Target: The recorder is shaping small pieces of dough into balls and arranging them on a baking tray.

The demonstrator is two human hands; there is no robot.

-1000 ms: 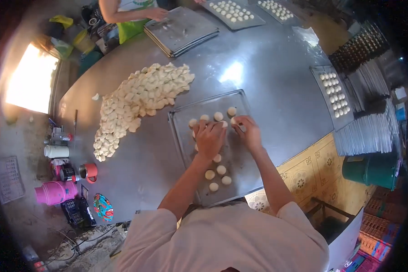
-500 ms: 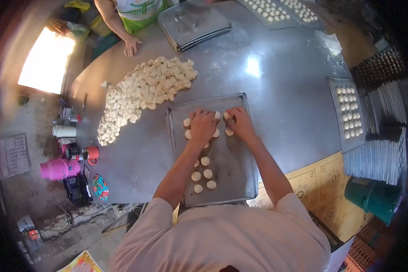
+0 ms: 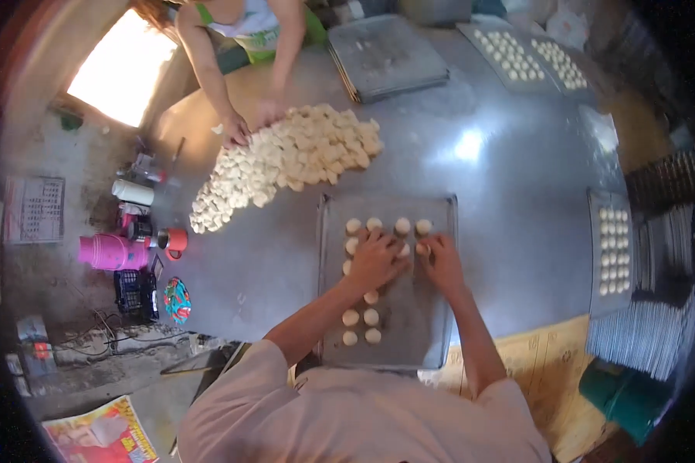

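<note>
A metal baking tray (image 3: 417, 332) lies in front of me with rows of round, pale dough balls (image 3: 372, 316) on it. My left hand (image 3: 378, 261) is bent over the middle of the tray, its fingertips at a dough ball (image 3: 404, 251); the palm hides some of the rows. Close by on the right, my right hand (image 3: 441, 261) has its fingers closed around another dough ball (image 3: 422, 249), low over the tray. Just beyond both hands, two more balls sit side by side.
A large heap of cut dough pieces (image 3: 301, 150) lies at the far left, with another person's hands (image 3: 243, 131) at it. Stacked trays (image 3: 390, 58) stand at the back. Filled trays (image 3: 614, 255) lie right and far right. A red mug (image 3: 175, 241) stands at the left edge.
Both my hands have come nearer me along the tray, leaving dough balls in the row beyond. The other person has leaned in and put both hands to the heap. The view has shifted.
</note>
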